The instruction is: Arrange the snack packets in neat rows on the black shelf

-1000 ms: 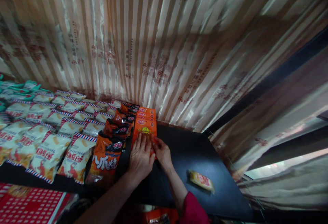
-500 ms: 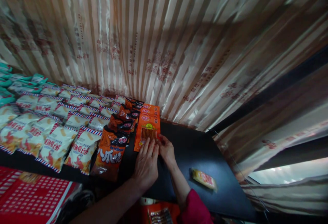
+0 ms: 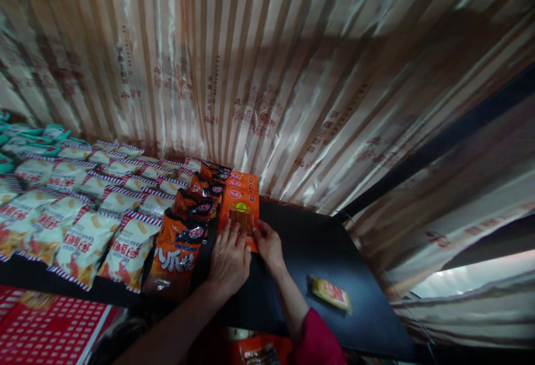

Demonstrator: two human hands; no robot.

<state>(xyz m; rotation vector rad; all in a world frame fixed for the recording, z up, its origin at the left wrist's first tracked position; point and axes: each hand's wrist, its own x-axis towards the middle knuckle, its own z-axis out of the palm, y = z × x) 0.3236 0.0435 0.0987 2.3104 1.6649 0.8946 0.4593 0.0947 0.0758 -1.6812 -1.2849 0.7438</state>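
Several orange snack packets (image 3: pixel 239 204) lie in an overlapping column on the black table, the front one showing brown sticks through its window. My left hand (image 3: pixel 230 259) rests flat on the lower part of that front packet, fingers stretched out. At the packet's right edge is my right hand (image 3: pixel 268 244), its fingers bent and closed on the edge; the fingertips are partly hidden. Just left of the packets stands a column of orange-and-black snack bags (image 3: pixel 178 251). A small yellow wrapped snack (image 3: pixel 330 292) lies to the right of my right hand.
White snack bags (image 3: pixel 86 248) with striped edges fill rows at left, with green packs (image 3: pixel 44 150) beyond. A red basket (image 3: pixel 50 326) sits at lower left. Another orange packet (image 3: pixel 282 347) shows below the black table (image 3: pixel 326 242). A pleated curtain (image 3: pixel 251 64) hangs behind.
The view has shifted slightly. My left hand has slid a little to the left on the front packet, and my right hand stays at its right edge.
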